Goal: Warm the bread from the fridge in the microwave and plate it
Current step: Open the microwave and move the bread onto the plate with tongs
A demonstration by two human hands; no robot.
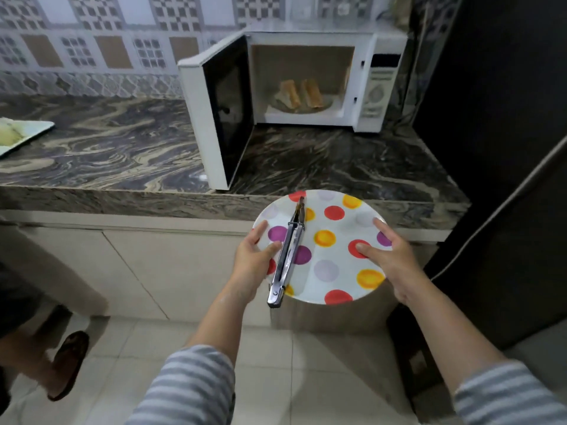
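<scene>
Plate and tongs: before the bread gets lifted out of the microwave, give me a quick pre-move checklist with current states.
1. Microwave door swung fully open: ok.
2. Bread reachable inside, lying on a dish: ok.
3. Plate supported by left hand and right hand: ok.
4. Tongs secure: not ok, lying loose across the plate, handle past the rim.
5. A hand free to take the tongs: not ok, both hold the plate.
6. Bread warmed: cannot tell.

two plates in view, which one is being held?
The polka-dot plate, off the counter in front of the microwave, left hand and right hand gripping its sides. The pale plate sits untouched at far left.
</scene>
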